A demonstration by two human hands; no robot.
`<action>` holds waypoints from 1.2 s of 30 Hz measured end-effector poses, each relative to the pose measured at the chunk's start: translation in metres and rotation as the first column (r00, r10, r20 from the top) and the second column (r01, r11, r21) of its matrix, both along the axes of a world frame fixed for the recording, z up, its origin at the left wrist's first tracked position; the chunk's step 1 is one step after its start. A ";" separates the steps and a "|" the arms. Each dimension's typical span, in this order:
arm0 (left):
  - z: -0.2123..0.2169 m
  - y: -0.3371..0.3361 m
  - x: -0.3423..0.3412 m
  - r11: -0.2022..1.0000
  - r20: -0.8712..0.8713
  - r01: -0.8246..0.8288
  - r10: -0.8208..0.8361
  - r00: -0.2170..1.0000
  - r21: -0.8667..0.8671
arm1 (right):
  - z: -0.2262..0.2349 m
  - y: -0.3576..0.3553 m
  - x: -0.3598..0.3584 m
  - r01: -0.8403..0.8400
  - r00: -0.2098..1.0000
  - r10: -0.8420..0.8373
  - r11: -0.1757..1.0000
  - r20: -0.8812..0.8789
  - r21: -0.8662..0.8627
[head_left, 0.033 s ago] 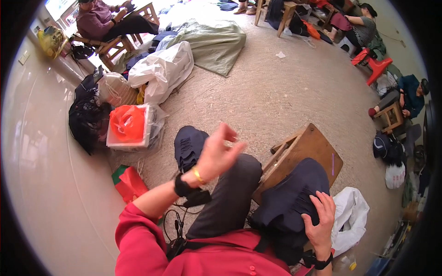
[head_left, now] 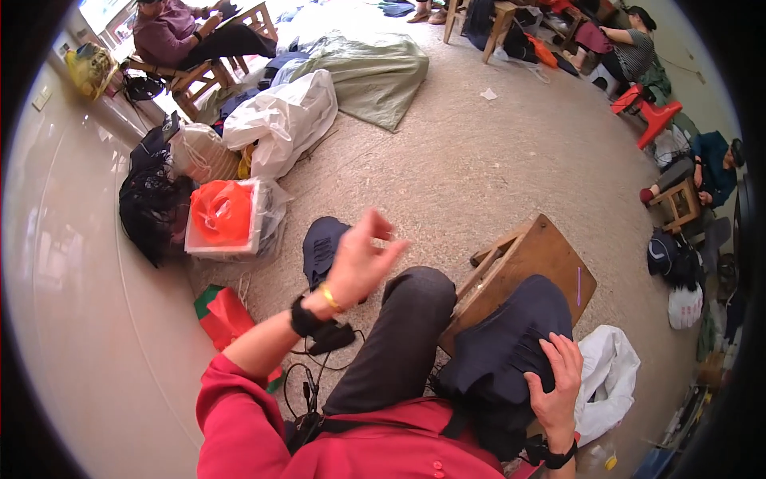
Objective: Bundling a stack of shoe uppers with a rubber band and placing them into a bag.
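Observation:
My left hand (head_left: 363, 259) is raised in front of my left knee, its fingers bent and the thumb facing them across a small gap. Motion blurs it, and whether a thin thing is between the fingertips cannot be told. Dark blue cloth (head_left: 515, 327) drapes over my right knee, its rounded end lying over a tilted wooden stool (head_left: 550, 247). At the cloth's right side my right hand (head_left: 558, 383) grips it with bent fingers, the thumb nearer me. A dark laced shoe (head_left: 321, 243) is on the floor beyond my left wrist.
A white box (head_left: 254, 219) holding an orange bag (head_left: 219, 211) stands at the left beside black cloth (head_left: 148, 199). White plastic (head_left: 610, 367) lies right of my knee. Cables (head_left: 313, 383) hang by my left leg. Several people sit farther off; a red stool (head_left: 656, 120) stands right.
My left hand has shifted a little to the left, farther from the cloth. The right hand and the cloth stay where they were.

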State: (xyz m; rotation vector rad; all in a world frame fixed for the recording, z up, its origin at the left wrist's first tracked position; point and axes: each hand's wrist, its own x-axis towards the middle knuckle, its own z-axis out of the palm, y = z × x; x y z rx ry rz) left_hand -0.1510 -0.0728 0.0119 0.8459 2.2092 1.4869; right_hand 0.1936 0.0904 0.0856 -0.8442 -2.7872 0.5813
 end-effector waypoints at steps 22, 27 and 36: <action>-0.342 -0.185 -0.137 0.581 0.206 -0.126 0.471 0.858 -0.804 | -0.006 0.010 -0.014 0.009 0.997 -0.002 0.997 0.083 -0.078; -0.369 -0.170 -0.142 0.582 0.232 -0.304 0.669 0.706 -0.754 | -0.007 0.007 -0.013 0.044 0.992 -0.036 0.996 0.117 -0.072; -0.390 -0.163 -0.133 0.687 0.339 -0.539 0.717 0.609 -0.487 | -0.004 0.005 -0.017 0.099 0.977 -0.074 0.988 0.202 -0.117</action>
